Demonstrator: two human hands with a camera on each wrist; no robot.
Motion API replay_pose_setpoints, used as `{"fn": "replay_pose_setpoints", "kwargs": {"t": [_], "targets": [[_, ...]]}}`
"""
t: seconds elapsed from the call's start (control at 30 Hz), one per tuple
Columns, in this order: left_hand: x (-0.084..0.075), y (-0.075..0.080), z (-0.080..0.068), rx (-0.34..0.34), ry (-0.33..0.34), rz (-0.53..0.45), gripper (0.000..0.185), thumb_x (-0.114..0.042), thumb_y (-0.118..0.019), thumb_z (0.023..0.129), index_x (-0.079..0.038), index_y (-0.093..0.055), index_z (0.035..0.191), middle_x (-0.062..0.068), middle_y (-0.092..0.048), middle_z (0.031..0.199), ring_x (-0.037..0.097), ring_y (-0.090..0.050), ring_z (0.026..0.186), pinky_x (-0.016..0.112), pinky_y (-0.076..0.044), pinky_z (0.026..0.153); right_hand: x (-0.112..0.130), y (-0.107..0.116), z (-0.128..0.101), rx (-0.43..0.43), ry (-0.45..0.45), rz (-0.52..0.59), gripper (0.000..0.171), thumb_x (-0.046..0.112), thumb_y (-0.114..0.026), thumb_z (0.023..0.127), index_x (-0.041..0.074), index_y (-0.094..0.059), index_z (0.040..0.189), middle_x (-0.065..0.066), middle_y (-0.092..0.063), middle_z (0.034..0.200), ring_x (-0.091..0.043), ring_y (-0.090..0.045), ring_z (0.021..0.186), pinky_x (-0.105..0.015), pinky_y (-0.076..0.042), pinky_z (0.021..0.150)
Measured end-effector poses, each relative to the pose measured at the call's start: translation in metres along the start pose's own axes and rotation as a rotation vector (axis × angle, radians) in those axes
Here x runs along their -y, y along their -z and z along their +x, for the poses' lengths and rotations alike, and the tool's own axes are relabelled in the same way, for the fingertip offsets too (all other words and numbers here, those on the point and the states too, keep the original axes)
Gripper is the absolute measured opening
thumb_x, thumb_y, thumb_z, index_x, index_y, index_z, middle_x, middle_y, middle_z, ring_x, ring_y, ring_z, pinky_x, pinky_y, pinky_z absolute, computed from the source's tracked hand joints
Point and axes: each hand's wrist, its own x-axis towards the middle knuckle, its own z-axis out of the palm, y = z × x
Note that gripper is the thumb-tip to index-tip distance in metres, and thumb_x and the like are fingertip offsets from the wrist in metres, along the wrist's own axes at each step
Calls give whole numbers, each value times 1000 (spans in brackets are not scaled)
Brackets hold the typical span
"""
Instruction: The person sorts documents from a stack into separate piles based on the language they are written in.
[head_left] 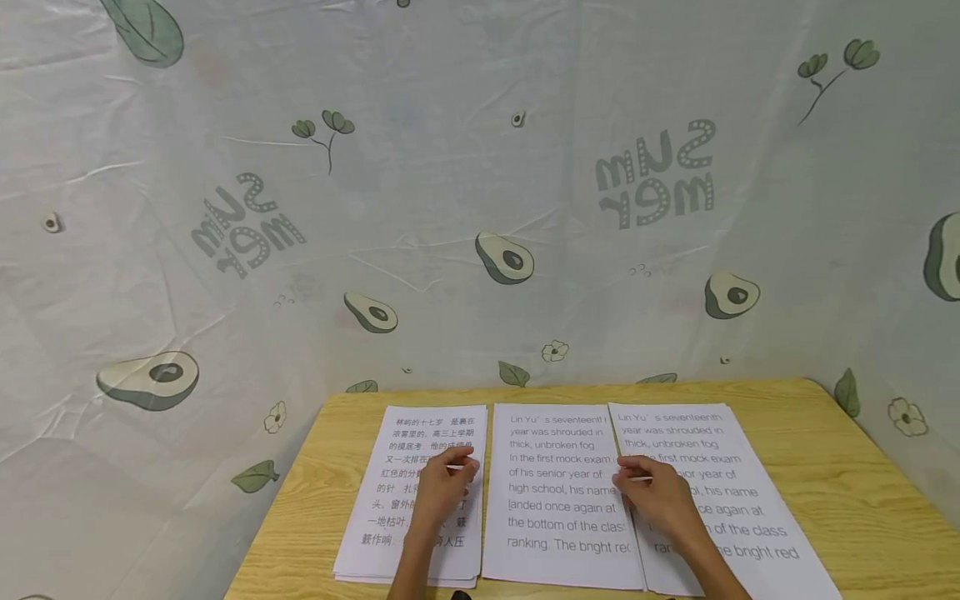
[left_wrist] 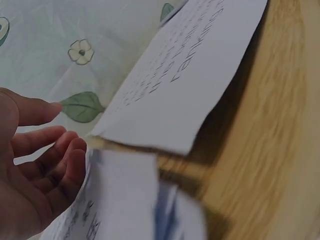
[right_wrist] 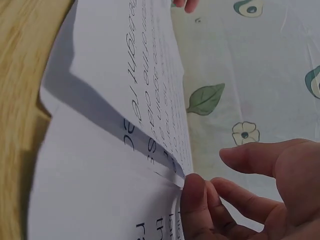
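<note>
Three piles of printed paper lie side by side. My left hand (head_left: 444, 487) is over the right part of the left pile (head_left: 390, 483), which bears Chinese text. In the left wrist view that hand's fingers (left_wrist: 70, 170) bend loosely, with the thumb apart and nothing between. The middle pile (head_left: 558, 492) carries English text. My right hand (head_left: 663, 498) is at the left edge of the right pile (head_left: 738, 508), also in English. Seen from the right wrist, its fingertips (right_wrist: 194, 192) touch the paper near where the two English piles meet, the thumb held away from them.
All the paper lies on a wood-grain table (head_left: 832, 467). Behind it hangs a pale curtain (head_left: 450, 192) printed with avocados, leaves and flowers. A corner of the middle pile's paper (right_wrist: 115, 110) rises in the right wrist view.
</note>
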Motion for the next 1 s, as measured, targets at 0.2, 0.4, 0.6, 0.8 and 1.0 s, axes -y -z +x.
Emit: {"fn": "replay_pose_setpoints", "kwargs": {"t": [0.2,0.4,0.6,0.8,1.0], "targets": [[-1,-16,0,35,-7,44,34,-17,-76,97,-4,-75,128,5,-74,103,14,-68,84,23,-57,66,-4,2,2,22,-25,-44,45,20,-72,97,-5,-69,134,-12,-75,112,-13,-70,80,-25,-56,64],[3,-25,1,7,-17,121,33,-18,-78,96,-5,-77,126,1,-73,100,12,-65,86,20,-54,69,-6,1,4,22,-7,-66,47,20,-73,97,-8,-68,134,-11,-75,108,-13,-70,76,-25,-57,62],[3,-29,0,-4,-32,171,35,-17,-79,94,-3,-76,126,-1,-70,96,11,-61,85,20,-51,70,-7,1,5,19,4,-90,46,19,-73,96,-10,-69,132,-9,-75,104,-13,-69,75,-24,-55,61],[1,-30,-4,-6,-51,200,34,-14,-80,93,-2,-77,124,-1,-67,94,12,-57,83,20,-47,68,-9,0,7,28,28,-165,44,22,-74,96,-8,-72,128,-6,-76,102,-18,-71,90,-29,-52,73],[-1,-30,-6,-12,-92,207,32,-15,-80,93,-3,-78,123,-1,-67,94,10,-58,82,20,-49,67,-8,-4,7,24,55,-188,41,21,-76,94,-6,-74,125,-7,-77,101,-22,-72,94,-32,-51,76]]}}
